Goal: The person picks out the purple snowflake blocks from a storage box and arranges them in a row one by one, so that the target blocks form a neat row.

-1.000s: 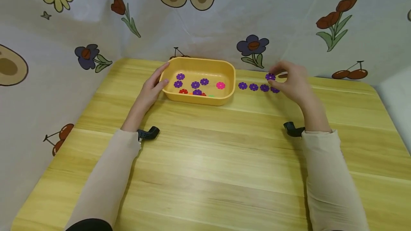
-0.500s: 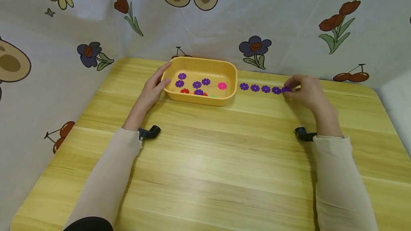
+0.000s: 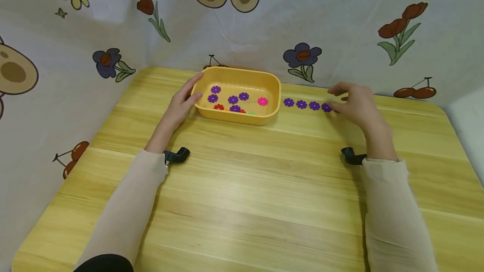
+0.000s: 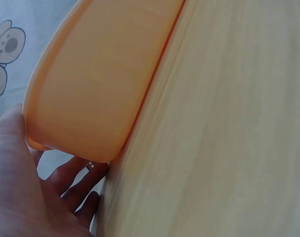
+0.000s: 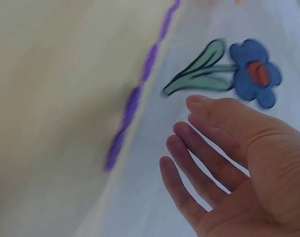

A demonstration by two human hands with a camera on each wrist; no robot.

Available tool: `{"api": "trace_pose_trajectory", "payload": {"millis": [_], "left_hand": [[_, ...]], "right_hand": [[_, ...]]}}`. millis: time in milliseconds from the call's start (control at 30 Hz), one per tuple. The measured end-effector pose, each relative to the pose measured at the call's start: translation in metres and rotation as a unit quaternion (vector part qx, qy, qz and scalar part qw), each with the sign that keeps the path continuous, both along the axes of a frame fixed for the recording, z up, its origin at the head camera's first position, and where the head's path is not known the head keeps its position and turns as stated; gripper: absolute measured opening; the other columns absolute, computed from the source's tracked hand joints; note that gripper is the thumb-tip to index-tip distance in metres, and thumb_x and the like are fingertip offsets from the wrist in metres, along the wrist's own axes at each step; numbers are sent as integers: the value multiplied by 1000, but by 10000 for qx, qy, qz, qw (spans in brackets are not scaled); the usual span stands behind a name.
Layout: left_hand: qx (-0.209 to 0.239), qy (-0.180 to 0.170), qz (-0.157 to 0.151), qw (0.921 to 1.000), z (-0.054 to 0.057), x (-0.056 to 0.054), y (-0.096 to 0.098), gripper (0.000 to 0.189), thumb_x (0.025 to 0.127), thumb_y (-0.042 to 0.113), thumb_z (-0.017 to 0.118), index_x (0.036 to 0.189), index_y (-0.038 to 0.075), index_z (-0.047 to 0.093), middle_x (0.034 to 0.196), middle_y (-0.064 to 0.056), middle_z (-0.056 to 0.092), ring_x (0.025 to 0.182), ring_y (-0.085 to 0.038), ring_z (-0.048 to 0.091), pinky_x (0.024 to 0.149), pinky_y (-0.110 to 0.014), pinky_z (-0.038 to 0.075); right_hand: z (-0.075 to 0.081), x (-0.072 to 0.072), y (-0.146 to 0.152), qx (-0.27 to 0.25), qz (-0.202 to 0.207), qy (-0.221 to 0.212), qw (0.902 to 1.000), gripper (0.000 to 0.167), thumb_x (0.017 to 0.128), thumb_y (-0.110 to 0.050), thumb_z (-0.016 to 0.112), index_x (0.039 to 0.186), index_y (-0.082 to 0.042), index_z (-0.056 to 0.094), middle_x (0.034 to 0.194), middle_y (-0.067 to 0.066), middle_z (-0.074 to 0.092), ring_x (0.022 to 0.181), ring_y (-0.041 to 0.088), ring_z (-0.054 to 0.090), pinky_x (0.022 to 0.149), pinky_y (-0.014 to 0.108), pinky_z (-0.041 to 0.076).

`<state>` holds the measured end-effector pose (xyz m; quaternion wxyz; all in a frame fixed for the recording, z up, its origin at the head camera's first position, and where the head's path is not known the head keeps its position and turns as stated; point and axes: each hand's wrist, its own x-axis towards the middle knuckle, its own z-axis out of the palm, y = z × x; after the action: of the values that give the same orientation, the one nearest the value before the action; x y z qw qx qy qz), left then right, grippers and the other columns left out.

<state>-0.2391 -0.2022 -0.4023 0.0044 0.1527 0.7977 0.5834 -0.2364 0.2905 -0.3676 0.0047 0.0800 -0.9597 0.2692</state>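
Note:
My left hand (image 3: 180,103) grips the left end of a yellow plastic box (image 3: 236,117), thumb at the rim and fingers along the outside. The left wrist view shows the fingers against the box's outer wall (image 4: 100,74). Purple notched plastic discs (image 3: 301,104) lie in a row on the table, running right from the box; the right wrist view shows them as a purple line (image 5: 128,116). Over the row's right end is my right hand (image 3: 357,104), holding nothing, fingers apart and relaxed. It partly hides the last disc.
Inside the box lie several purple discs (image 3: 233,100), a pink disc (image 3: 262,101) and red discs (image 3: 218,107); others are half hidden by the front wall. A printed cloth (image 3: 242,32) rises along the back edge of the wooden table (image 3: 234,188).
My right hand brought a purple disc down to the row's right end and let it go. It has since lifted slightly and shifted left. My left hand stays on the box.

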Motion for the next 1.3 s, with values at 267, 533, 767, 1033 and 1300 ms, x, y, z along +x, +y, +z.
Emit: {"api": "trace_pose_trajectory", "payload": {"millis": [267,533,767,1033,1300], "left_hand": [[-84,96,113,9999,-27,-20,-12,60,109,14,54,165,27,38,174,1,29,159,-23,31,128,-46,32],[-111,167,125,9997,-28,-22,-13,59,109,12,54,165,26,39,174,2,30,160,-21,29,131,-44,28],[-15,176,98,9998,-28,-22,-14,60,109,10,55,165,22,38,174,-1,30,161,-22,27,131,-44,26],[-83,155,135,9998,-31,-21,-14,59,109,11,54,165,23,39,173,0,31,160,-23,30,130,-44,29],[-5,33,39,10000,-18,-13,-6,59,109,11,52,166,14,35,175,-8,27,160,-32,29,129,-47,30]], "right_hand": [[18,-5,-56,-321,394,579,9970,29,99,-12,72,124,2,70,124,25,70,120,43,63,106,58,53],[12,-12,-81,-670,417,918,9927,30,99,-9,71,127,1,68,122,23,71,118,41,64,105,57,54],[17,-21,-119,-1133,372,1519,9812,28,96,-4,72,124,2,71,119,20,74,115,37,68,106,51,56],[13,-27,-174,-1040,967,1231,9822,24,92,-5,78,115,3,75,111,20,76,106,35,71,101,51,58],[5,-30,-210,-413,1466,138,9882,24,92,-13,82,112,-2,77,110,15,77,104,31,69,97,44,58]]}}
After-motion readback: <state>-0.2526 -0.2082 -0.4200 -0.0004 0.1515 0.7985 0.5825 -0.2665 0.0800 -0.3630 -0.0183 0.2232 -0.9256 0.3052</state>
